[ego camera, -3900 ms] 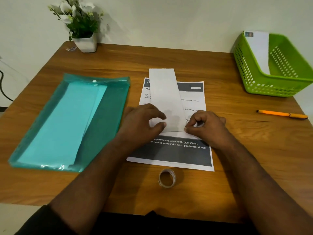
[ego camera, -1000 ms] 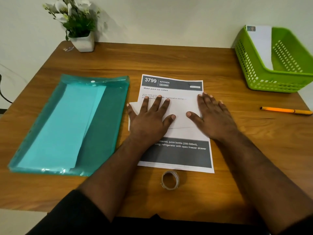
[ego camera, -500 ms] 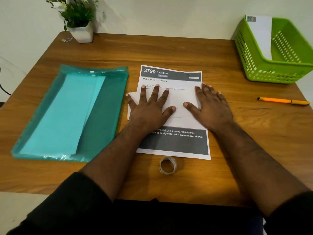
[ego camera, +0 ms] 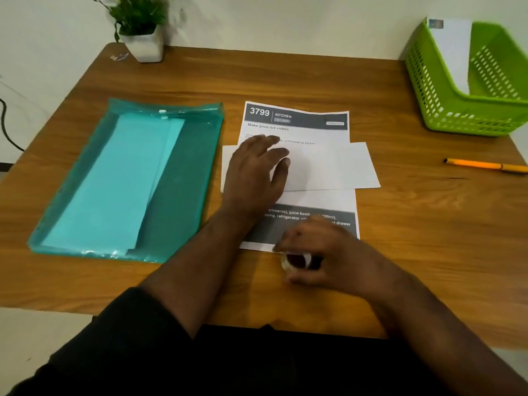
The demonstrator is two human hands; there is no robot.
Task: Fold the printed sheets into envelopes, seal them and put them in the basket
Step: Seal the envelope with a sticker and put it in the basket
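1. The left hand (ego camera: 254, 170) lies flat on the envelope (ego camera: 328, 167), pinning it over the printed sheet (ego camera: 297, 124).
2. The right hand (ego camera: 317, 252) curls round the tape roll (ego camera: 295, 260), presumably for sealing.
3. The basket (ego camera: 457, 110) waits far right.

Green perforated basket (ego camera: 445, 90) at two o'clock; orange pen (ego camera: 483, 164) at three; teal translucent folder (ego camera: 183, 190) at nine.
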